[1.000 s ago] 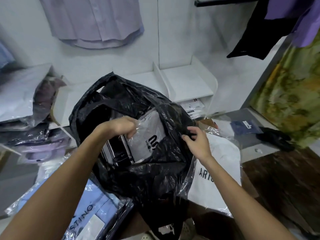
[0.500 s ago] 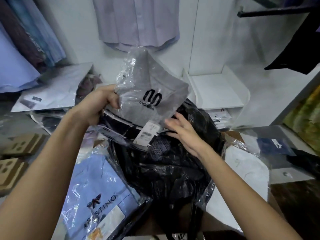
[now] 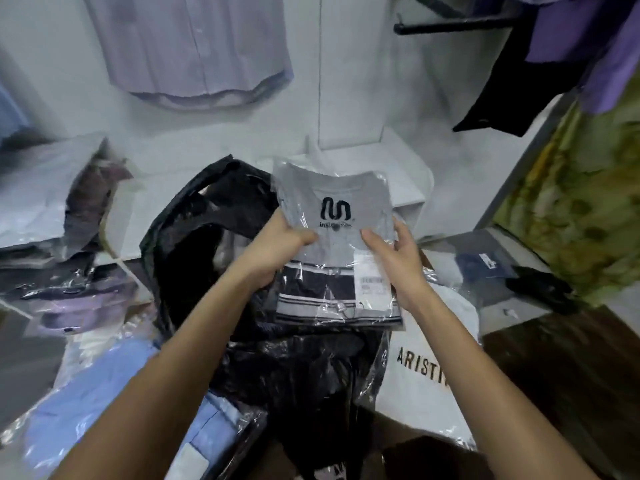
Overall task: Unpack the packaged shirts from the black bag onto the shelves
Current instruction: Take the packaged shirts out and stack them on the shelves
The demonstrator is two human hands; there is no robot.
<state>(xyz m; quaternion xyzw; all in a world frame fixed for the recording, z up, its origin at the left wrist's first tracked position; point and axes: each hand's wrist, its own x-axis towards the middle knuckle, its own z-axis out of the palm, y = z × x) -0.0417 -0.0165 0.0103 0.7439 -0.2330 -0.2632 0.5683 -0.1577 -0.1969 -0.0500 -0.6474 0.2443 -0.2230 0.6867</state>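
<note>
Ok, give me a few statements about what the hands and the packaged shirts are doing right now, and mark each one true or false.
1. Both hands hold the grey packaged shirt above the black bag. True: the left hand grips its left edge, the right hand its right edge.
2. The grey packaged shirt already lies on the white shelf. False: it is held in the air in front of the shelf.
3. A light blue packaged shirt lies at lower left. True.
4. The white package marked ARISTI is inside the black bag. False: it lies outside the bag, to its right.
5. The black bag is tied shut. False: its mouth gapes open.
</note>
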